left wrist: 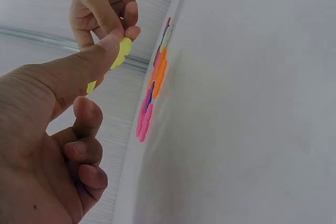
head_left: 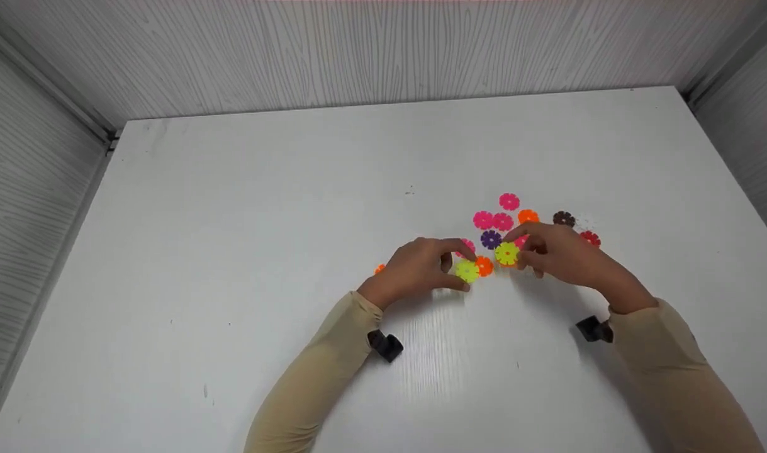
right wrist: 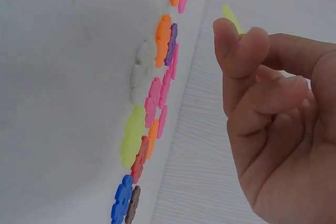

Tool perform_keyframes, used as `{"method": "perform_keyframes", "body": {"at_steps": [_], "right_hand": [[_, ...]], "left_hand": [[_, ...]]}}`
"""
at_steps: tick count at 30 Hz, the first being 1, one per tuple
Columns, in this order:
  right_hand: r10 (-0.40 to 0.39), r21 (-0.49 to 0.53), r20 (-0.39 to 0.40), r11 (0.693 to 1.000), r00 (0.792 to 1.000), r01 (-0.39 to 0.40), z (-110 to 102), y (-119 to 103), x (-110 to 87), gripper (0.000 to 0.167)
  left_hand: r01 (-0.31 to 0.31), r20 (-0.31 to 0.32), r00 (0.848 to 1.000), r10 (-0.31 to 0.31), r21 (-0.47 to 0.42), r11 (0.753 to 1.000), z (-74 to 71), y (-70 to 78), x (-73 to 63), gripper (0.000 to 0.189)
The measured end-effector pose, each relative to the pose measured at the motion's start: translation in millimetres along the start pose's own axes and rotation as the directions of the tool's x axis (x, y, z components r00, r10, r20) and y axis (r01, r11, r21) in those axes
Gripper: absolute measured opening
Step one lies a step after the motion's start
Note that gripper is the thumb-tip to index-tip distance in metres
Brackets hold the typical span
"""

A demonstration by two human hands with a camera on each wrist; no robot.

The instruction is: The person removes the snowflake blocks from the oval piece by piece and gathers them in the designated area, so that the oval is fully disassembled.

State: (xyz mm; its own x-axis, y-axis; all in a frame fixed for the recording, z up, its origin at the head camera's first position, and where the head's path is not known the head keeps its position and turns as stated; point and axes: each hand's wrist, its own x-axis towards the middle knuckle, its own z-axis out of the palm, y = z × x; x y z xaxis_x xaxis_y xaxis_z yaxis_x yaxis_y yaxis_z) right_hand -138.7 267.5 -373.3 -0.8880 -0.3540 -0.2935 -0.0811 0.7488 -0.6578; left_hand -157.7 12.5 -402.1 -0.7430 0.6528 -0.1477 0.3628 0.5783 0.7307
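In the head view my left hand (head_left: 424, 267) pinches a yellow-green notched plastic disc (head_left: 467, 272) between thumb and index finger. My right hand (head_left: 562, 251) holds another yellow disc (head_left: 507, 253) by its right edge, a short way to the right. Both discs face up toward the head camera, apart from each other. In the right wrist view, the fingertips hide most of the right hand's disc (right wrist: 229, 17). From the left wrist, my thumb covers much of the left disc (left wrist: 91, 86). Just behind the held discs lie an orange disc (head_left: 484, 266) and a purple disc (head_left: 491, 240).
Several pink discs (head_left: 503, 221) and an orange one (head_left: 528, 216) lie flat beyond my hands on the white table (head_left: 263, 251). Brown (head_left: 564, 218), white (head_left: 586, 221) and red (head_left: 590, 239) discs sit behind my right hand. A blue disc (right wrist: 122, 200) shows in the right wrist view.
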Motion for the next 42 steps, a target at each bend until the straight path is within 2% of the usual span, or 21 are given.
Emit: {"method": "perform_keyframes", "body": {"at_steps": [8, 15, 22, 29, 35, 42], "right_hand": [[0.053, -0.006, 0.096, 0.999, 0.994, -0.052, 5.9, 5.5, -7.7, 0.032], [0.064, -0.005, 0.155, 0.998, 0.986, -0.064, 9.6, 8.8, -8.5, 0.030], [0.056, -0.008, 0.162, 0.998, 0.985, -0.056, 11.7, 9.9, -8.9, 0.028], [0.052, -0.025, 0.163, 0.999, 0.985, -0.049, 14.4, 8.5, -8.1, 0.028], [0.068, -0.022, 0.158, 0.998, 0.985, -0.065, 14.8, 7.5, -10.4, 0.030], [0.054, -0.024, 0.134, 0.998, 0.990, -0.051, 8.7, 4.3, -11.6, 0.031]], "left_hand": [[0.067, 0.086, 0.994, -0.074, 0.080, 0.995, 7.7, 6.1, 4.2, 0.039], [0.101, 0.123, 0.985, -0.118, 0.141, 0.985, 11.3, 9.5, 4.9, 0.043], [0.097, 0.127, 0.985, -0.118, 0.160, 0.982, 13.8, 11.5, 3.6, 0.041], [0.106, 0.128, 0.984, -0.123, 0.131, 0.986, 15.0, 10.6, 3.5, 0.041], [0.089, 0.125, 0.986, -0.107, 0.145, 0.985, 15.6, 9.3, 4.5, 0.043], [0.072, 0.114, 0.990, -0.087, 0.131, 0.989, 7.2, 8.1, 6.0, 0.042]]}}
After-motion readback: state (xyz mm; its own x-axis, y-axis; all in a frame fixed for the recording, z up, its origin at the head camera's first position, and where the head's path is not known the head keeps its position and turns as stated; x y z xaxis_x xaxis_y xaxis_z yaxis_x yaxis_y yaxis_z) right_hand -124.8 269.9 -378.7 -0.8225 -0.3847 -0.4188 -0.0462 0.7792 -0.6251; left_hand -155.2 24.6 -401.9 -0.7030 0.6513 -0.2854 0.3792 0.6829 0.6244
